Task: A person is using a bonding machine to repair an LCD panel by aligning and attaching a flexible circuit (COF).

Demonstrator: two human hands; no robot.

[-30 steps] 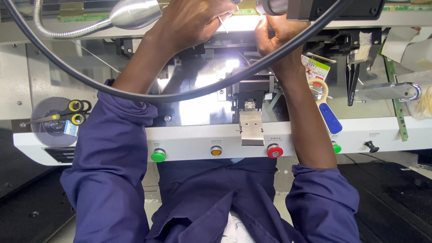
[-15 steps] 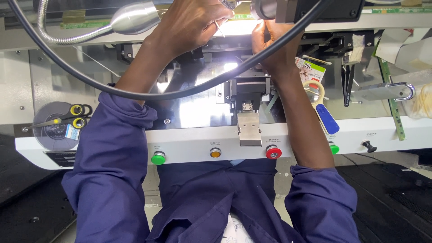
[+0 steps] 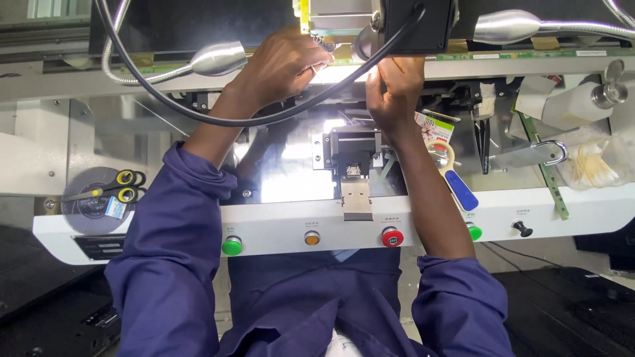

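Both my arms, in blue sleeves, reach up to the brightly lit edge of a long green circuit strip (image 3: 198, 66) under a black camera housing (image 3: 417, 26). My left hand (image 3: 284, 63) has its fingertips pinched on a small ribbed piece (image 3: 322, 43) at the strip's edge. A little to the right, my right hand (image 3: 395, 86) is curled against the lit edge; what it holds is hidden. A thick black cable (image 3: 218, 120) loops across my left forearm. Below the hands sits a black press head (image 3: 354, 145) on a shiny plate.
The white front rail (image 3: 595, 218) carries green (image 3: 231, 246), amber (image 3: 312, 238) and red (image 3: 392, 237) buttons. Yellow-handled scissors (image 3: 116, 192) lie on a tape reel at left. A blue-handled tool (image 3: 461, 190), tape roll (image 3: 442, 153), white bottle (image 3: 575, 106) and bagged swabs (image 3: 595, 165) sit right. Two gooseneck lamps (image 3: 218, 58) lean in.
The view has tilted up, so the hands sit lower in the picture and the camera housing shows. Both hands stay at the lit edge; the right one has shifted slightly.
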